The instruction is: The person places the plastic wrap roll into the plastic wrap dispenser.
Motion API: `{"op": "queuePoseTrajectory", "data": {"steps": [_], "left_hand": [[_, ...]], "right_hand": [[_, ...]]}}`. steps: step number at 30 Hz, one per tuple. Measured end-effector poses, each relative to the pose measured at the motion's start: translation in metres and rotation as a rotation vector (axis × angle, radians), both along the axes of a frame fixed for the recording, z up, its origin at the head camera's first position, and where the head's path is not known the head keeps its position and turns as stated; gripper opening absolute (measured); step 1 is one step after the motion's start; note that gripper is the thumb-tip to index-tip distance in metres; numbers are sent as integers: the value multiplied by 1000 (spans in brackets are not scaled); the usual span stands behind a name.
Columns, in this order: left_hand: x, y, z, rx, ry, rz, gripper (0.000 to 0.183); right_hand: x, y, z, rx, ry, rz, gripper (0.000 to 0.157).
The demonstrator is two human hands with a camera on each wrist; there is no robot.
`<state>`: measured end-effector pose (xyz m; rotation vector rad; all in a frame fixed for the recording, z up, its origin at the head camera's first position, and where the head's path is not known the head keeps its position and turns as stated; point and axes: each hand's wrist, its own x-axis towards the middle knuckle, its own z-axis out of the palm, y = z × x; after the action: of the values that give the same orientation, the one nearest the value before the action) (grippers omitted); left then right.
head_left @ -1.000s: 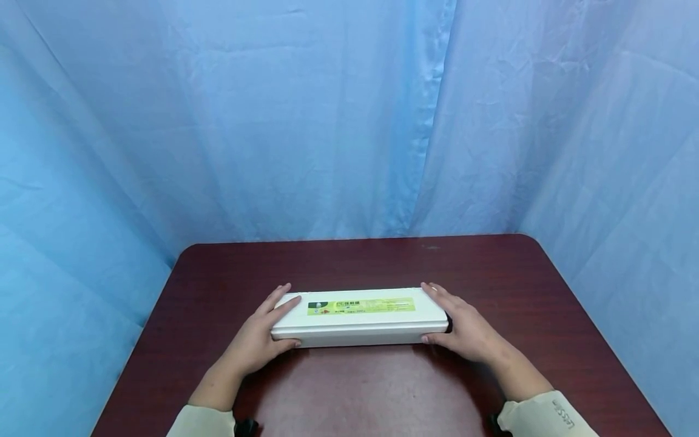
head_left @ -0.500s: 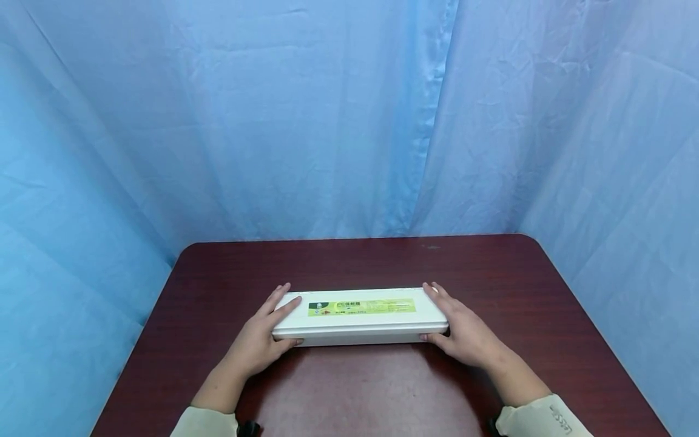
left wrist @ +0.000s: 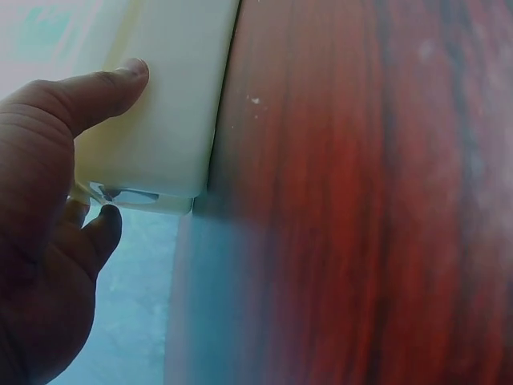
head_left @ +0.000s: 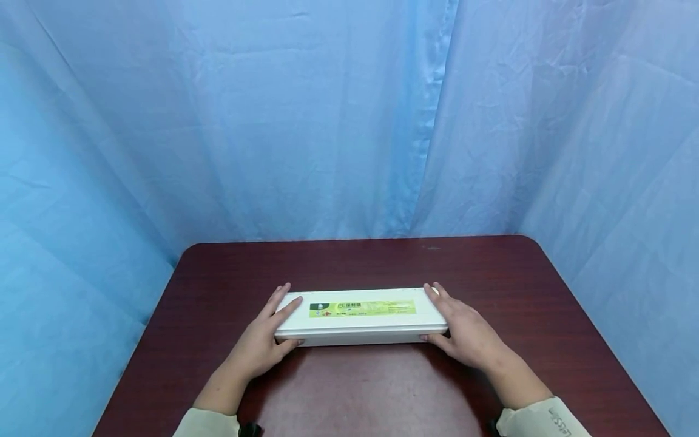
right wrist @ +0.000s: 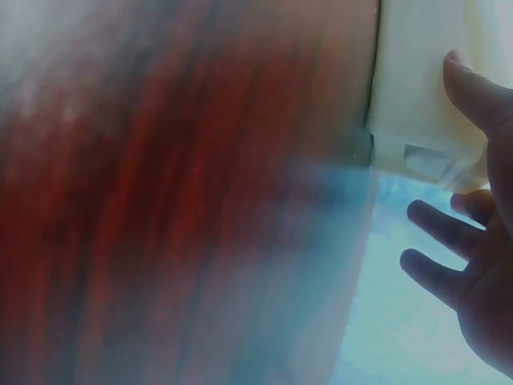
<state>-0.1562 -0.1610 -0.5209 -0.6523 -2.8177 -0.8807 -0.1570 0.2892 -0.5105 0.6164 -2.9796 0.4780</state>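
Observation:
A long white plastic wrap box (head_left: 360,325) with a yellow-green label on its top lies crosswise on the dark red table, in the head view. Its left end is held by my left hand (head_left: 259,340), with the thumb on the near side and fingers spread over the top and far edge. My right hand (head_left: 466,331) grips the other end in the same way. In the left wrist view, the left thumb (left wrist: 108,92) lies along the box's side (left wrist: 172,104). The right wrist view shows the right thumb (right wrist: 474,88) against the box, with several fingers extended past its end.
The wooden table (head_left: 360,394) has rounded far corners. Light blue curtains (head_left: 306,121) hang behind it and along both sides. Light-coloured sleeves (head_left: 210,423) cover the forearms at the front edge of the head view.
Both hands keep their hold. The box's left end and the left hand have shifted very slightly to the right, and a little less of the box's near side shows.

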Motion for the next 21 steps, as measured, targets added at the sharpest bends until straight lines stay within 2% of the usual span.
{"op": "queuePoseTrajectory", "data": {"steps": [7,14,21], "left_hand": [[1,0,1,-7,-30,-8,90],[-1,0,4,-57,-29,6,101],[1,-2,11,-86,-23,-3,97]], "right_hand": [[3,-1,1,-19,-108,-42,110],[2,3,6,-1,-72,-11,109],[2,3,10,-9,-89,-8,108]]}}
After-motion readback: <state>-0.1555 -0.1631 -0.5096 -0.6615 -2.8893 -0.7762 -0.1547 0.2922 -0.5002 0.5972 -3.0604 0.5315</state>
